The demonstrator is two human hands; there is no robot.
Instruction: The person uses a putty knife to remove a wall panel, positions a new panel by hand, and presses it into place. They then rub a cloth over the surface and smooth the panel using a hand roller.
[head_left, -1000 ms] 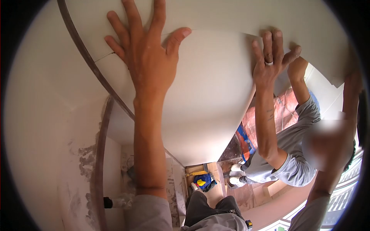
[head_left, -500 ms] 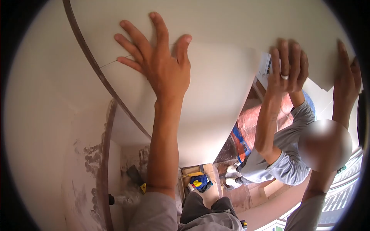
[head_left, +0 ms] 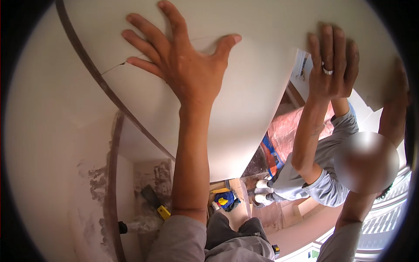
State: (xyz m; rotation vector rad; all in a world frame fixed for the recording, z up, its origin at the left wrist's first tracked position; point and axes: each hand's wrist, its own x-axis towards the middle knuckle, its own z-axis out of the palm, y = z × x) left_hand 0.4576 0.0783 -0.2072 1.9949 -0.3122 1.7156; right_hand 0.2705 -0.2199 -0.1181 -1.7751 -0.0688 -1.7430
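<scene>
A large pale flat board (head_left: 244, 100) spans the upper view, with a thin crack or seam line across it. My left hand (head_left: 187, 67) lies against its face, fingers spread and thumb stretched out to the right. At the far right, my right hand (head_left: 396, 94) is raised against the board near its right end; it is dim, partly cut off by the view's dark rim, and its fingers look extended. Between my hands, a co-worker's ringed hand (head_left: 331, 65) presses on the same board near a gap in its lower edge.
A dark brown strip (head_left: 91, 70) curves along the board's left side. The co-worker (head_left: 301, 170) in grey stands below right. Under the board are a yellow-marked dark tool (head_left: 157, 203), a blue and yellow bundle (head_left: 224, 200) and reddish sheeting (head_left: 288, 131). Patchy wall (head_left: 98, 183) rises at left.
My left hand has its thumb stretched wider and appears slightly higher in view. The board's lower edge sits a little higher in view. My right hand has slipped further into the dark rim.
</scene>
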